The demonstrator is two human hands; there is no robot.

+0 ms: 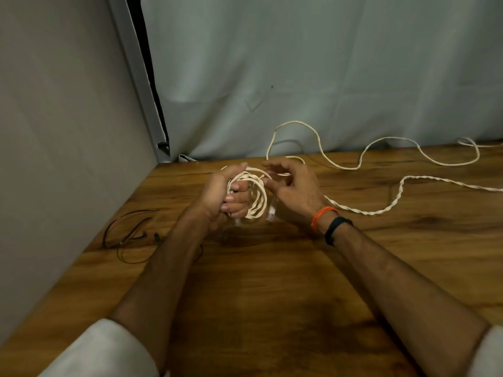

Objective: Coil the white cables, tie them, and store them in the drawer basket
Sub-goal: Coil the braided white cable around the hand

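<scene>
Two hands are at work over one wooden table (272,281), the left hand (217,197) and the right hand (295,189), and between them sits one coil (257,198) of white cable; how many separate white cables (392,208) trail off across the wood I cannot tell, though two clear plug ends hang below the coil. One thin black cord (128,235) lies by the left edge. The right wrist carries two bands, one orange thread (322,214) and one black band (336,229).
</scene>
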